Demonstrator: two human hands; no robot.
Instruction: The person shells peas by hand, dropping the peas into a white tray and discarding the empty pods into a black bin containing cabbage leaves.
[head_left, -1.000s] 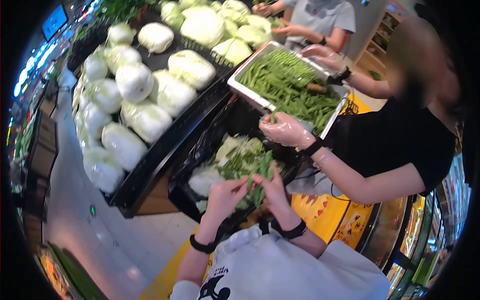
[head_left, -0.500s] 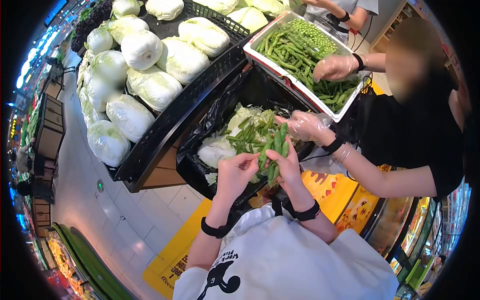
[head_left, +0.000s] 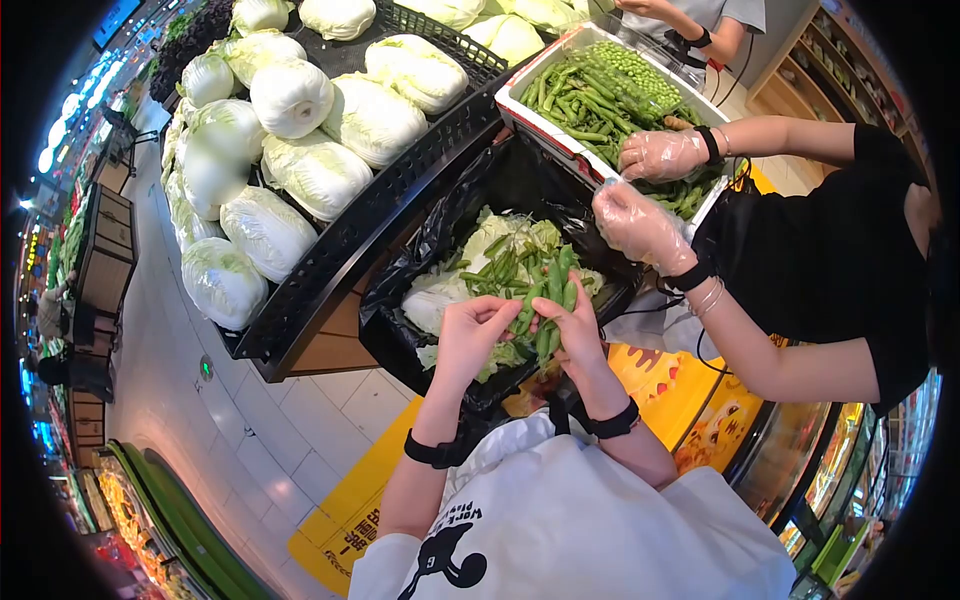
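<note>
Several green pea pods (head_left: 549, 308) are bunched in my right hand (head_left: 577, 330), its fingers closed round them. My left hand (head_left: 473, 335) pinches the end of one pod at the left side of the bunch, thumb and forefinger together. Both hands are over a bin lined with a black bag (head_left: 395, 300). Inside the bin lie loose cabbage leaves (head_left: 436, 300) with green pods (head_left: 500, 268) scattered on top. Whether the pinched pod is split cannot be made out.
A white box (head_left: 512, 98) of pea pods and shelled peas (head_left: 630, 72) stands beyond the bin. At the right, a co-worker's gloved hands (head_left: 645, 225) are at that box. Napa cabbages (head_left: 318, 175) fill a black crate (head_left: 345, 215) at the left. Another person (head_left: 690, 35) stands behind.
The co-worker's nearer gloved hand has moved from above the bin up to the box, and the other hand has gone down onto the pods. My hands stay nearly in place, still holding pods.
</note>
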